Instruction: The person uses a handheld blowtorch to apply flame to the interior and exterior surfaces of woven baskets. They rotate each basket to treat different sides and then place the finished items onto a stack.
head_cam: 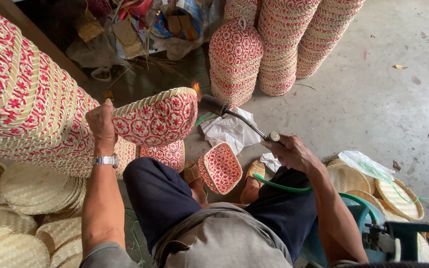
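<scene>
Grey shirt cloth (219,243) and dark trousers (170,193) fill the bottom of my head view, knees bent over the concrete floor (373,89). My left hand (101,124) is raised with its grip pinched shut on the rim of a red-and-cream woven basket (157,118), held on its side in mid-air, and a silver wristwatch (106,160) sits on that wrist. My right hand (289,150) has its grip wrapped tight round the handle of a gas torch (234,115), whose nozzle points at the basket's rim, where a small flame (196,89) burns. A green hose (279,186) runs from the torch handle. Between my sandalled feet another small red basket (220,167) lies tilted. Stacks of matching baskets (26,104) stand left and ahead; flat cream woven lids (31,186) are piled lower left.
</scene>
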